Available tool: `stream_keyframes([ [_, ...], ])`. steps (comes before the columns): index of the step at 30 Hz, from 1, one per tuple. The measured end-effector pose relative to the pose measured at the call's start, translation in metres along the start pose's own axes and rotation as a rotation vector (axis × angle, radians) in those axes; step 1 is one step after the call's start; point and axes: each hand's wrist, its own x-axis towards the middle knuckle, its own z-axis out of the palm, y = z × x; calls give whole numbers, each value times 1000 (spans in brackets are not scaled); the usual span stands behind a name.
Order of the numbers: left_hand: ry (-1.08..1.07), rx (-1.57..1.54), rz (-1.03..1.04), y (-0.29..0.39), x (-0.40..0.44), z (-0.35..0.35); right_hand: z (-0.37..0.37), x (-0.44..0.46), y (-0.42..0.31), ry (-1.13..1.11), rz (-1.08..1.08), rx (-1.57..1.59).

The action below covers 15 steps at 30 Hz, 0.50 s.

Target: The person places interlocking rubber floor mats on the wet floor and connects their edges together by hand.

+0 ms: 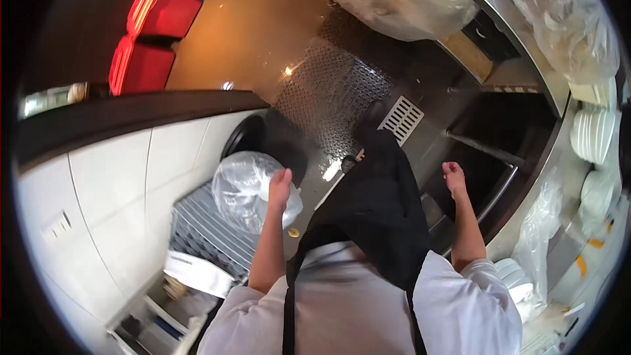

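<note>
Your left grip (279, 188) is pressed together, apparently pinching the gathered neck of a clear plastic bag (240, 187), left of your apron (365, 207); folds run in toward your fingers. Held by the neck, the bag probably keeps its mouth closed and its body clear of your legs. It overlaps a ribbed grey crate (205, 220) in view; whether they touch cannot be told. Your right grip (453, 178) is curled, with nothing visible in it; how tightly it closes is unclear. The apron hides much of your legs, the bag's contents are indistinct, and shadow cuts off the outer edges.
</note>
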Motion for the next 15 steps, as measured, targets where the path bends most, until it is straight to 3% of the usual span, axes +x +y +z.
stream_keyframes([
  [3, 71, -126, -220, -37, -45, -9, 4, -13, -31, -107, -73, 12],
  [8, -39, -44, 42, -79, -3, 15, -11, -58, -50, -86, -212, -55],
  [12, -159, 278, 222, 1, 19, 75, -40, -90, -25, -28, -154, -147],
  [15, -209, 179, 350, 38, 20, 106, -46, -86, -25, 61, -134, -63],
])
